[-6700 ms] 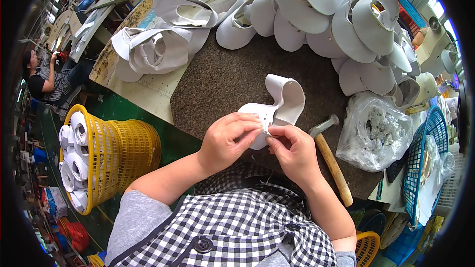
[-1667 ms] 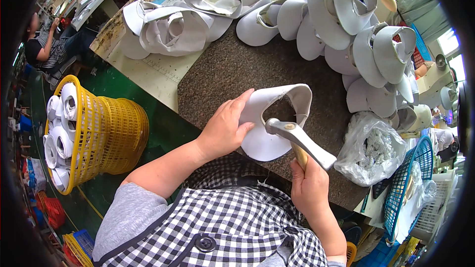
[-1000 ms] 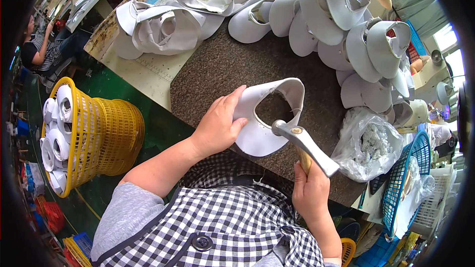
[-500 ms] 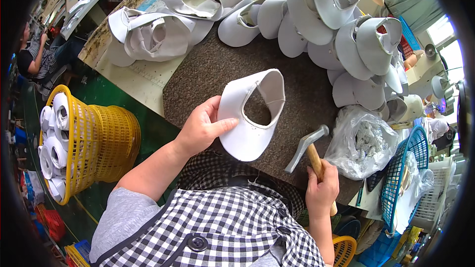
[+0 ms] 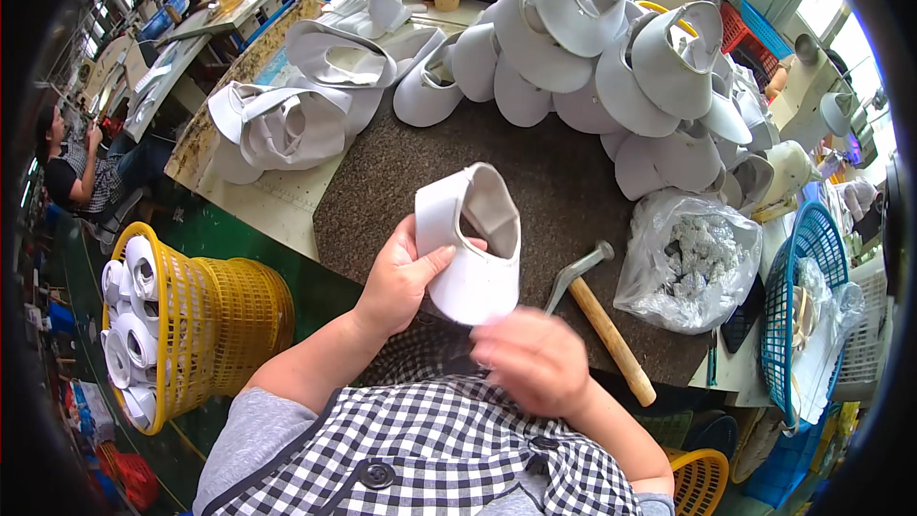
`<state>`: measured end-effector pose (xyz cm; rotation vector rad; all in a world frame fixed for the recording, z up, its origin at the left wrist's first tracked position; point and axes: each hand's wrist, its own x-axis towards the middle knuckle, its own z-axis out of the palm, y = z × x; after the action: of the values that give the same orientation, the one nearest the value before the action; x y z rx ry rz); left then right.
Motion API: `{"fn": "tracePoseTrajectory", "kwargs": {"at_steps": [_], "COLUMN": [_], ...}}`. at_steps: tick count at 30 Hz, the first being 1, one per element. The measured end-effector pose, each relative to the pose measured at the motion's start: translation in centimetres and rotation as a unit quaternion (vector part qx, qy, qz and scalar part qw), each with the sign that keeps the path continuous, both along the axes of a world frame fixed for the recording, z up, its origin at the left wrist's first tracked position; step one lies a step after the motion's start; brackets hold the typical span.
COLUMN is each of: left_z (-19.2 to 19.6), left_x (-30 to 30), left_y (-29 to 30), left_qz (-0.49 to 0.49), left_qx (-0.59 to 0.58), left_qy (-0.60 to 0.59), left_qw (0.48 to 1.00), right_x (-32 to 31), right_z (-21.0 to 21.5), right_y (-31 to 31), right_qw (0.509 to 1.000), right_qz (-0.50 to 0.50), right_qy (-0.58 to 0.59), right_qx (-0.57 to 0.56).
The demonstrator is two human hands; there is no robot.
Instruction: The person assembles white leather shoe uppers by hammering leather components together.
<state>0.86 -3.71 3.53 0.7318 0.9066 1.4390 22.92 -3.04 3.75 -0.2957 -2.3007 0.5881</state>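
A white shoe upper (image 5: pixel 470 272), rounded at one end with a wide opening, is gripped at its left side by my left hand (image 5: pixel 396 277), thumb on the outer face. My right hand (image 5: pixel 535 358) is beside the rounded lower end of the upper; motion smears its fingers, so whether they touch it I cannot tell. Just right of it lies a hammer (image 5: pixel 611 342) with a wooden handle and grey metal head, resting on the dark speckled slab (image 5: pixel 382 186) with nobody holding it.
More white uppers (image 5: pixel 659 86) are piled along the slab's far and right edges, others (image 5: pixel 291 124) at far left. A clear plastic bag (image 5: pixel 693 263) of small silvery bits sits right. Yellow baskets (image 5: pixel 229 325) with white rolls stand left, a blue basket (image 5: pixel 812 306) right. Other people are beyond.
My right hand has let go of the hammer, now lying on the slab, and moved left to the upper. My left hand has turned the upper and drawn it slightly nearer. The view has shifted.
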Motion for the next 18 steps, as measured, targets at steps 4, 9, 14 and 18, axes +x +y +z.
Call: {"fn": "tracePoseTrajectory", "kwargs": {"at_steps": [4,9,14,18], "left_z": [0.5,2.8,8.6,14.6], "left_x": [0.6,-0.5,-0.4,3.0], "left_y": [0.2,2.2,8.4,19.0], "left_qz": [0.015,0.019,0.106,0.121], "left_qx": [0.009,0.09,0.202,0.293], "left_qy": [0.01,0.128,0.224,0.069], "left_qw": [1.0,0.988,0.948,0.946], "right_x": [-1.3,2.4,6.6,7.2], "right_z": [1.3,0.4,-1.8,-2.5], "right_y": [0.9,0.5,0.4,0.6], "right_qw": [1.0,0.997,0.957,0.958], "right_qz": [-0.002,-0.05,-0.238,-0.275], "right_qy": [-0.026,0.05,0.149,0.083], "right_qx": [0.008,-0.002,-0.071,-0.019]}}
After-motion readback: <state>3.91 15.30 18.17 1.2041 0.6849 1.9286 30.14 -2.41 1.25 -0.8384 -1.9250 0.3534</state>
